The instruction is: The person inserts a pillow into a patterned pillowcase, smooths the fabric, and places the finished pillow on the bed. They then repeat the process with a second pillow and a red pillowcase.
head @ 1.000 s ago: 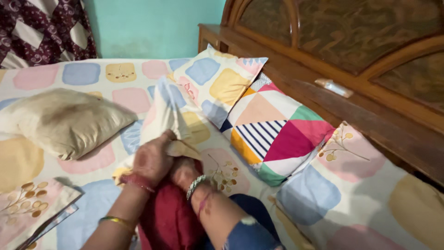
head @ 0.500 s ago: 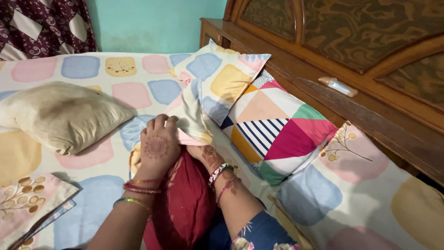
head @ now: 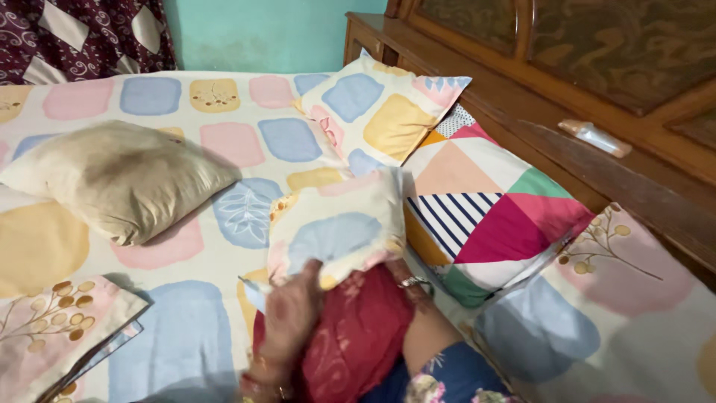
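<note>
left hand pinching the pillowcase edge over the red pillow near centre of the bed to hold its mouth open, right hand buried inside, grip unclear

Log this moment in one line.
left hand: gripping patterned pillowcase | right hand: under cover, mostly hidden | red pillow: partly covered

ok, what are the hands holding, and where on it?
Left hand grips the patterned pillowcase at its open lower edge, over the red pillow. Right hand is hidden behind them; its hold cannot be told.
</note>
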